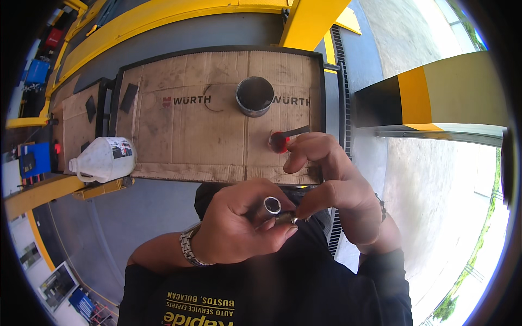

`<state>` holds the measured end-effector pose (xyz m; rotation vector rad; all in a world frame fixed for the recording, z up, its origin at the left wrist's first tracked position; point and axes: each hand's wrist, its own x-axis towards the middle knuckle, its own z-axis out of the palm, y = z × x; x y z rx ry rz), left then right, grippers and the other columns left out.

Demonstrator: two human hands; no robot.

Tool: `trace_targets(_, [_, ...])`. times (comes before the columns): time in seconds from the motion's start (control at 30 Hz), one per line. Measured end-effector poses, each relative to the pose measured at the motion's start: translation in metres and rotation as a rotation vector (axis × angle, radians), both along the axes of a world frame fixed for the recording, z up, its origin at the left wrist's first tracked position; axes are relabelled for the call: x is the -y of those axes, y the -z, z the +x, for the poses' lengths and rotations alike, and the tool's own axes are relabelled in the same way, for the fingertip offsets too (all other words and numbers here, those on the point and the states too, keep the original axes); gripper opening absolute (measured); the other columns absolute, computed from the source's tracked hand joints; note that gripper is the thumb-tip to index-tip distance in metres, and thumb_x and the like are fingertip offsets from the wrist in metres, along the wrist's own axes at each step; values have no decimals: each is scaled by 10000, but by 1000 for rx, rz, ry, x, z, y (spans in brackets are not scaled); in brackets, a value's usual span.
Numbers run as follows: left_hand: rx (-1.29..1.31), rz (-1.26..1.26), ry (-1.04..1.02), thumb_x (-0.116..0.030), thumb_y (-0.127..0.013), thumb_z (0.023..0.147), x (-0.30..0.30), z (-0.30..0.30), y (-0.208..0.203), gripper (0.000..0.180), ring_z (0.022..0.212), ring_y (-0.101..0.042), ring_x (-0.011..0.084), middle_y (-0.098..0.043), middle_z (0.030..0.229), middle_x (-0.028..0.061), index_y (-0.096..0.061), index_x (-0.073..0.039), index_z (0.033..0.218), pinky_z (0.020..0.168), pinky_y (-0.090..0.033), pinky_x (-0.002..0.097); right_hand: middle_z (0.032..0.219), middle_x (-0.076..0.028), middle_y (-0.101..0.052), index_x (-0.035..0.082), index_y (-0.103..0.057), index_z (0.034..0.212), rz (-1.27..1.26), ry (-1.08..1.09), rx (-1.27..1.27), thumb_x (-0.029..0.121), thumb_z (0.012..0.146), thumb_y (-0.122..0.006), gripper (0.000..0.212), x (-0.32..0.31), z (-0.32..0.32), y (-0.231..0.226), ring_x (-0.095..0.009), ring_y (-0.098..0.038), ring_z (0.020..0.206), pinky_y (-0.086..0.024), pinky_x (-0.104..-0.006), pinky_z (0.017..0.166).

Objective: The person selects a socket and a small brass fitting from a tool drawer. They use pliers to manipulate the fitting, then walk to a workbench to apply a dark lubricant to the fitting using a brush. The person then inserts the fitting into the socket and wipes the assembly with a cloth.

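Note:
My left hand (236,220) is closed around a shiny metal socket (272,205), its open end facing up. A small dark cylindrical part with a bright metal tip (286,217) sticks out beside the socket, between the thumb and fingers of that hand. The rest of this part is hidden in the grip. Close by on the right is my right hand (345,190), its thumb near the bright tip and its index finger curled well away from the thumb. Beyond those fingers, a red round object (279,142) and a dark flat strip (296,131) lie on the cardboard.
Cardboard (179,136) lines a dark-framed tray table. A dark-filled round can (254,96) stands on it, and another dark strip (129,98) lies at the left. A white plastic jug (106,158) lies tipped at the left edge. Yellow lift beams (312,22) cross behind.

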<state>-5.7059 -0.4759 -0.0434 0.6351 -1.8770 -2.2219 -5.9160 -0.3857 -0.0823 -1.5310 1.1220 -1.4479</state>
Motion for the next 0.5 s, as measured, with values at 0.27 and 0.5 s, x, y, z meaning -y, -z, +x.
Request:
trace_targets(0.27, [-13,51,7,-55,-772,765,1,4,0,297,817,-594,72,-624,961,56,-600,-5,1002,718,-486,224,1290,-238,-456,11,-672,1071,-6,11,-75,835,883,-225,956,-1,0,-6,-362,-413,1246,-253,-526,1104])
trace_targets(0.5, [-176,-220,-56,-35,-787,761,2,6,5,293,764,-622,99,-633,959,102,-604,-22,989,659,-503,232,1291,-245,-456,8,-675,1091,-13,48,6,829,888,-217,963,0,-2,0,-367,-415,1244,-251,-534,1105])
